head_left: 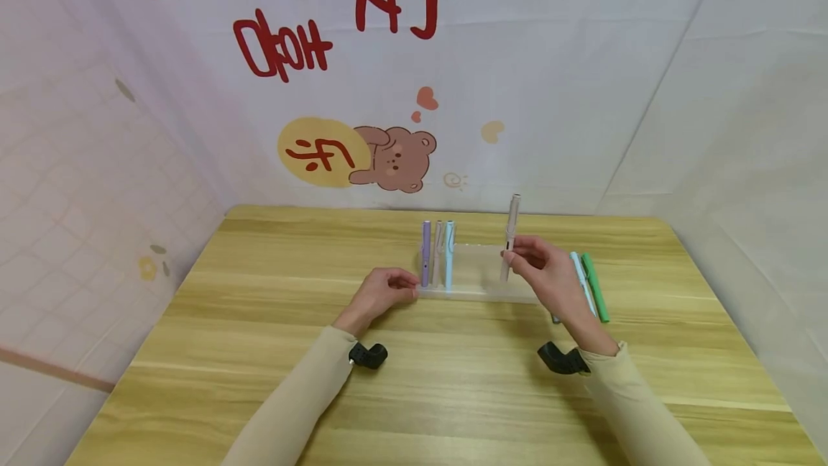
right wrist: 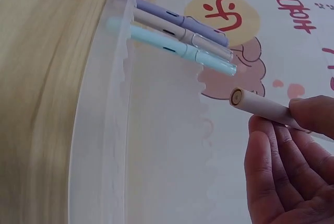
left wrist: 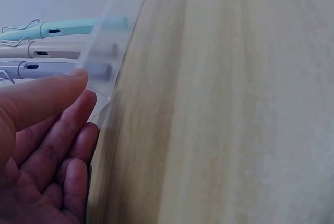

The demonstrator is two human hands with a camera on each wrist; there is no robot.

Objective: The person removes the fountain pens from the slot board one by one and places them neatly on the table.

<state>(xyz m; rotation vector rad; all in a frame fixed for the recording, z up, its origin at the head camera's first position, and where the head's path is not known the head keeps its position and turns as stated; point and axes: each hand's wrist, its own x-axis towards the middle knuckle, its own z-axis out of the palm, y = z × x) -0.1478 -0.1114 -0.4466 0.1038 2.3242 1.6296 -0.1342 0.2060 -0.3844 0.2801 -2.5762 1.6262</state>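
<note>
A translucent pen holder (head_left: 479, 272) stands on the table. Upright in its left part are a purple pen (head_left: 426, 254), a beige-pink pen (left wrist: 57, 50) and a light blue pen (head_left: 449, 257). My left hand (head_left: 378, 295) grips the holder's left end corner, thumb on the front and curled fingers at the side. Between thumb and fingertips, my right hand (head_left: 550, 275) pinches a pale pinkish pen (head_left: 513, 216), held near upright over the holder's right part. In the right wrist view its round lower end (right wrist: 237, 97) is apart from the holder's notched edges.
To the right of my right hand, a pale blue pen (head_left: 583, 282) and a green pen (head_left: 596, 290) lie on the wooden table (head_left: 453, 387). A small dark tip (head_left: 555, 319) shows beside the right wrist. A printed cloth (head_left: 550, 78) hangs behind the table.
</note>
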